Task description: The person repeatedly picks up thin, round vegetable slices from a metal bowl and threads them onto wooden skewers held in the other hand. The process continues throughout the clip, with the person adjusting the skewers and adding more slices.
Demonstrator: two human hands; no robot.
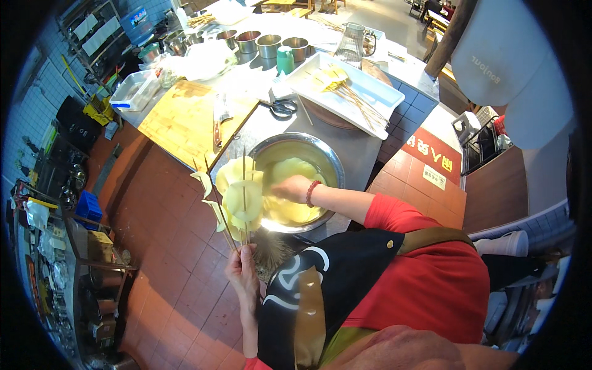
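Note:
My left hand grips the lower ends of several thin skewers beside the bowl. Pale yellow slices, which look like potato, are threaded on them, and the pointed tips stick up above. My right hand, with a red bead bracelet at the wrist, reaches into a round stainless steel bowl. Loose slices of the same pale yellow lie in the bowl around that hand. Whether its fingers hold a slice is too unclear to make out.
Beyond the bowl lie scissors and a wooden cutting board bearing a wooden-handled knife. A white tray holds more skewered slices. Metal pots, a green bottle and a pitcher stand farther back.

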